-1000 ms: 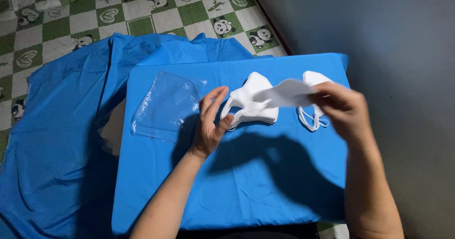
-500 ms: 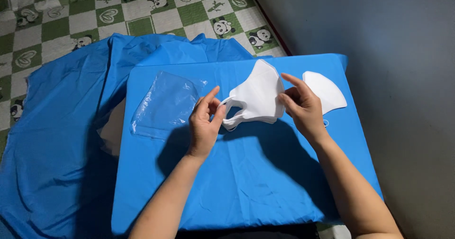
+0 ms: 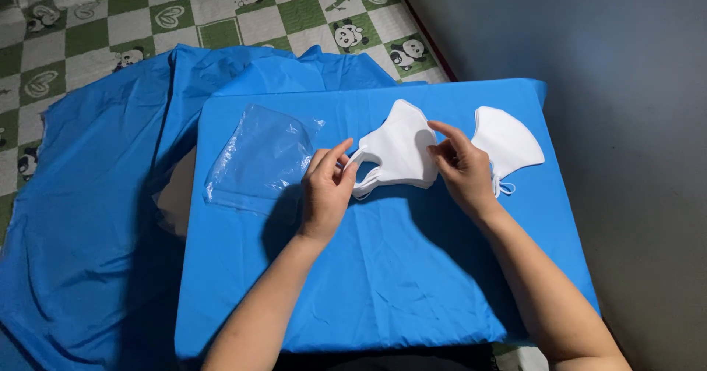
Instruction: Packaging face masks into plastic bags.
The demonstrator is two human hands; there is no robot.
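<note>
A stack of white folded face masks (image 3: pixel 401 150) lies on a table under a blue cloth (image 3: pixel 383 275). My left hand (image 3: pixel 326 191) pinches the ear loops at the stack's left end. My right hand (image 3: pixel 460 166) grips the stack's right edge with thumb and fingers. Another white mask (image 3: pixel 509 141) lies flat just right of my right hand, its loop showing below. A clear plastic bag (image 3: pixel 258 161) rests on the cloth left of my left hand.
A loose blue sheet (image 3: pixel 88 194) spreads over the floor to the left. Behind it is a green and white checkered mat with pandas and hearts (image 3: pixel 147 18). A grey wall (image 3: pixel 611 84) runs along the right side.
A second ago my right hand held one mask lifted above the table; that mask now lies flat at the right. My right hand has moved left onto the stack. My left hand shifted to the loops.
</note>
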